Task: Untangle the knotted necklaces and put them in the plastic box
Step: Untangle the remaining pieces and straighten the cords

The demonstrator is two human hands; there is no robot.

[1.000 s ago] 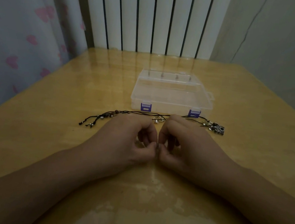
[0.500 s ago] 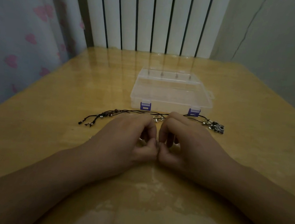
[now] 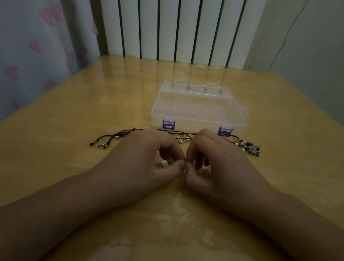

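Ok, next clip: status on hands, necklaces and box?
Left hand and right hand pinching something small together, item too small to tell. Black cord necklaces on table, not boxed. Clear plastic box with purple latches shut behind them.

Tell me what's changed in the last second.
Almost nothing. Left hand and right hand keep pinching at the same small spot between their fingertips; only the fingers shifted slightly. Necklaces lie where they were, box still closed.
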